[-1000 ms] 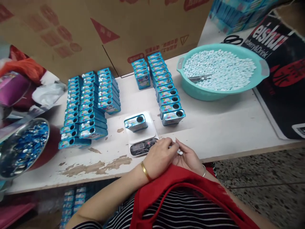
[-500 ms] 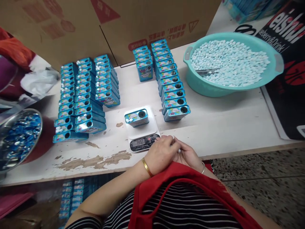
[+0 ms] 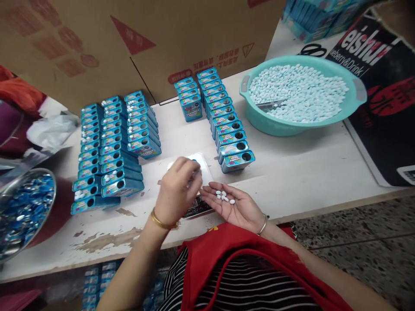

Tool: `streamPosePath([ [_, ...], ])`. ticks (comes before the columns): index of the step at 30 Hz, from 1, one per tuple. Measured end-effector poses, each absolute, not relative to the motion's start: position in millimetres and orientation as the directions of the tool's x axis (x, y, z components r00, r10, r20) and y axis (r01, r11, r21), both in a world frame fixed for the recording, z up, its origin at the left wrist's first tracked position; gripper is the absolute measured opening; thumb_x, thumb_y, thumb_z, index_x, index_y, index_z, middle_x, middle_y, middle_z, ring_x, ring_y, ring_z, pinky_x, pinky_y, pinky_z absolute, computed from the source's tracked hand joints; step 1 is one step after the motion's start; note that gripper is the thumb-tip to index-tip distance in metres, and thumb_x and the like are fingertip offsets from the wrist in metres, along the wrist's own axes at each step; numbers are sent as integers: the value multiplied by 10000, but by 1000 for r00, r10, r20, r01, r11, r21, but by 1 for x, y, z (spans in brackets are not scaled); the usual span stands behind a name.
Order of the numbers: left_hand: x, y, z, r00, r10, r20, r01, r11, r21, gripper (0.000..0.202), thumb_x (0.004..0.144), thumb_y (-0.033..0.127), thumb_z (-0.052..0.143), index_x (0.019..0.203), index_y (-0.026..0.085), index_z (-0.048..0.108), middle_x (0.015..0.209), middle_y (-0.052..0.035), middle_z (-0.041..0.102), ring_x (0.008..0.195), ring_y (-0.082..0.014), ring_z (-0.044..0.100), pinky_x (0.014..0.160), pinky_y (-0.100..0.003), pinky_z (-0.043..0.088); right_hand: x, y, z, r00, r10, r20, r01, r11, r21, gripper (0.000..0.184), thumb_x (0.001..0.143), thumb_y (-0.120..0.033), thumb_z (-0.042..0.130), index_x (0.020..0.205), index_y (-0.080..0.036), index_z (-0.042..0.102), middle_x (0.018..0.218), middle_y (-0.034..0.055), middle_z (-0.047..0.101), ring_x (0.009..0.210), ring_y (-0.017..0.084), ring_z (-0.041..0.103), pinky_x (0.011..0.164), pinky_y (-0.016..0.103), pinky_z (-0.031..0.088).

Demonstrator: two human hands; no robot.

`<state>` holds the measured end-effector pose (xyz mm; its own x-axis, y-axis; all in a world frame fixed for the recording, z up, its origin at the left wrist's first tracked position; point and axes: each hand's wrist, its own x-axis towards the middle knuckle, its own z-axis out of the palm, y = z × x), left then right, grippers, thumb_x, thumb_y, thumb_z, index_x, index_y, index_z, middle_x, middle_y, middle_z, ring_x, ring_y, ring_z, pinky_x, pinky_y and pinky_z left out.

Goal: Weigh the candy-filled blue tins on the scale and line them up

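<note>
Pale oval tablets lie on the right hand, spread wide palm-up as a tray at the counter's front edge, while the left hand pinches narrow over the small white scale.

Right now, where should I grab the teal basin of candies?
Take the teal basin by its left lug and right lug, the flat tabs on the rim, one hand from each side. It is wide and full, so a one-sided grip would likely tip it.
</note>
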<state>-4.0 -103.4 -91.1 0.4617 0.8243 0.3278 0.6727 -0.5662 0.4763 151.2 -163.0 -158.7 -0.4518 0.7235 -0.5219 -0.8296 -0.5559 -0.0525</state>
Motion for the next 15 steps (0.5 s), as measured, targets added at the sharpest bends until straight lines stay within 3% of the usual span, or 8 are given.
streamPosePath([
  [3,-12,-89,-85,466,848,254,751,-531,393,59,879,174,498,870,164,555,817,-19,536,714,-116,515,658,-252,449,150,-163,-158,-455,715,-532,-825,-563,-51,254,923,-204,429,1016,-65,620,1045,144,697,1076,203,638,999,328,463],
  [6,-7,-95,-88,485,837,253,735,-547,401,116,900,201,479,973,167,562,912,-48,562,800,-140,548,723,-287,474,152,-164,-159,-460,721,-519,-826,-561,-47,291,943,-245,396,1045,-79,613,1059,135,695,1065,182,641,995,324,464],
  [11,28,-141,-115,701,707,98,619,-671,408,239,919,252,454,1126,160,528,998,-90,562,873,-179,555,718,-311,501,162,-171,-159,-447,703,-553,-838,-546,-17,337,959,-351,369,1019,-150,633,932,62,719,922,148,674,906,318,515],
  [15,50,-167,-144,737,676,19,635,-701,323,241,933,162,377,1128,152,517,982,-91,561,840,-177,550,673,-299,494,172,-187,-162,-412,634,-654,-820,-571,-36,412,959,-399,324,1145,-164,606,1123,99,681,1101,200,615,980,401,468],
])
